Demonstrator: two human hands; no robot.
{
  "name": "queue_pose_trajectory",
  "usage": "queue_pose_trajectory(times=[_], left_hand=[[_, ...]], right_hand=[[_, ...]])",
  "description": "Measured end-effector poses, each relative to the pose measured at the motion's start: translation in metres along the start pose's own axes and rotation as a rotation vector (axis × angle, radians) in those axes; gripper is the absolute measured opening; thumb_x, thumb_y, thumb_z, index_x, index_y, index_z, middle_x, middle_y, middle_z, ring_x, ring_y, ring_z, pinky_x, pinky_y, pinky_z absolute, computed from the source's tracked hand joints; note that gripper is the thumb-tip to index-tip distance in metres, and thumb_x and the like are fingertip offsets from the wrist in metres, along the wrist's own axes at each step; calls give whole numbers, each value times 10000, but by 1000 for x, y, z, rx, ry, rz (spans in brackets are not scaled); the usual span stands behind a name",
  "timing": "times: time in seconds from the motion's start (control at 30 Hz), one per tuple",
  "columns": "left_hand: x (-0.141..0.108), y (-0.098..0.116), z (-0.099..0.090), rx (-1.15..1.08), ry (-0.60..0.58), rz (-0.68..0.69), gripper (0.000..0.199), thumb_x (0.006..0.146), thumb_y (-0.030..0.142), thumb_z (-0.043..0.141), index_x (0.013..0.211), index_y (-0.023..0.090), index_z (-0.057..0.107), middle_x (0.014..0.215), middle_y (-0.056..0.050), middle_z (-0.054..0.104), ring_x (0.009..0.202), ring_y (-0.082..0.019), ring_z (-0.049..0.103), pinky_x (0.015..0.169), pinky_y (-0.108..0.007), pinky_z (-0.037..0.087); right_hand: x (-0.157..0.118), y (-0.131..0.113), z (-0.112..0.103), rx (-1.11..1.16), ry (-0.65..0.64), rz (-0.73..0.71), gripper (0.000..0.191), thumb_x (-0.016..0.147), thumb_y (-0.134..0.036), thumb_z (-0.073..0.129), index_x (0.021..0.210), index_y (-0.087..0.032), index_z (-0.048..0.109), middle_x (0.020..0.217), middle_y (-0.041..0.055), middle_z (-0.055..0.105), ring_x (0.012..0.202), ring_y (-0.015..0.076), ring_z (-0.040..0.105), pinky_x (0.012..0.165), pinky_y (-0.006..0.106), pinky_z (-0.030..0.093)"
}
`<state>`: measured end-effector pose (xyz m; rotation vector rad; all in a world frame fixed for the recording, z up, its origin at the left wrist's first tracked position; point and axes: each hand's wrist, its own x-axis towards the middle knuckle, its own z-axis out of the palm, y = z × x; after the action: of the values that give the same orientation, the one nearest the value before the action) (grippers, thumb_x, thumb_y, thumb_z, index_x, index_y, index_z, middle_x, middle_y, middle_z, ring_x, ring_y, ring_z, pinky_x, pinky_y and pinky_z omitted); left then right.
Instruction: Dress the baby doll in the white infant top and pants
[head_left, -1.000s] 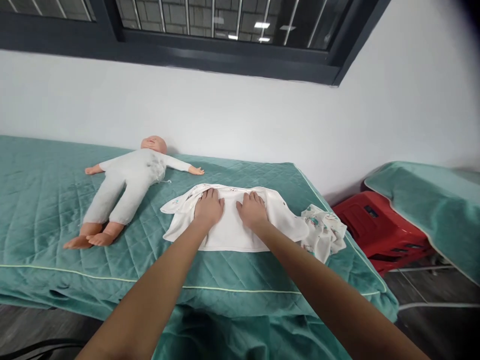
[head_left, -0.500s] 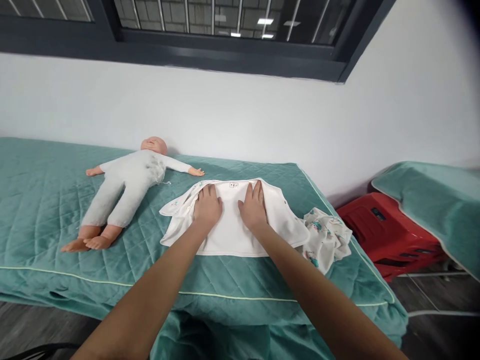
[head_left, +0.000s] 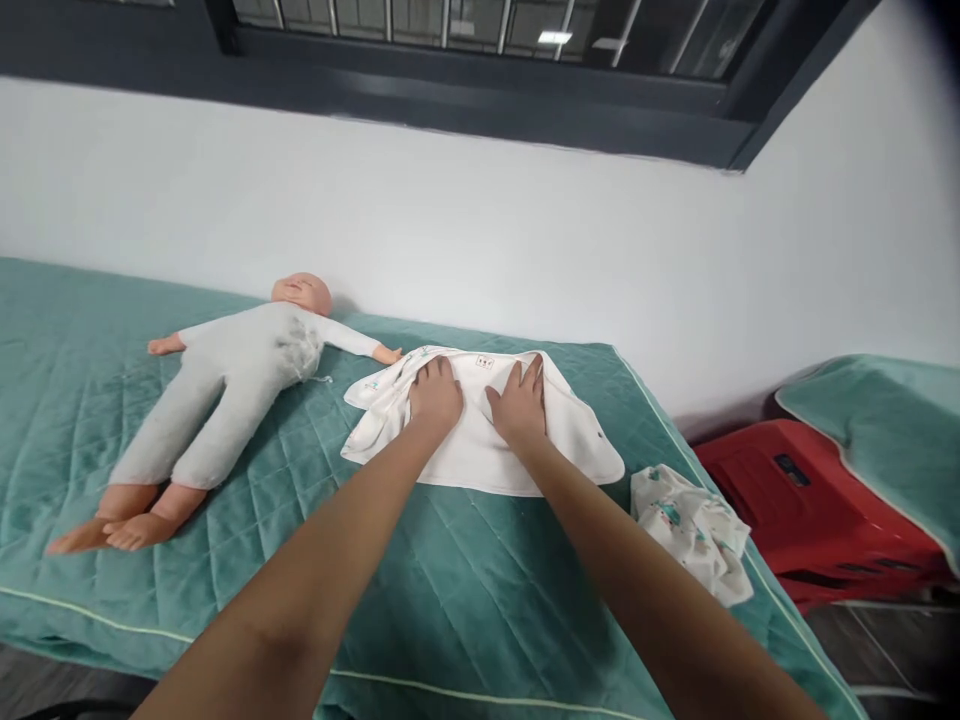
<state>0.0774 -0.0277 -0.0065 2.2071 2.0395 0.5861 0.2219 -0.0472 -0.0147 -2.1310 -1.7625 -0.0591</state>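
Small white top (head_left: 480,465) laid out on a green quilted bed (head_left: 465,590)

So the top is right underneath both hands. The left hand (head_left: 436,395) is palm down on it, fingers stretched out and not pinching anything that I can see. The right hand (head_left: 520,405) is palm down on the fabric too, fingers fanned apart up near the neckline. There's a little printed label (head_left: 485,362) between the two sets of fingertips (way too tiny to read, sorry).

Over to the left of the left hand there's a doll (head_left: 244,345) with a pale cloth body, flat on its back. Out to the right of the right hand is a crumpled printed cloth (head_left: 694,530), apart from the top. Farther off that way, past the bed's edge, something red and plastic (head_left: 817,510) is partly under another green cover (head_left: 885,430).
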Motion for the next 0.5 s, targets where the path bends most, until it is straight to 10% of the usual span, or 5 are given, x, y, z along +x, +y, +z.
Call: queue_pose_trajectory(times=[0.5], left_hand=[[15,-3,12,11,21,0,554,998,365,310,1500,142,378,1483,-168,472,1322,-353,483,1103,-465,412]], right_hand=[[4,9,7,186,134,-35,572,1011,-342,276,1479,-23,357,1638,250,135,1527,298,150,1208,412,231]])
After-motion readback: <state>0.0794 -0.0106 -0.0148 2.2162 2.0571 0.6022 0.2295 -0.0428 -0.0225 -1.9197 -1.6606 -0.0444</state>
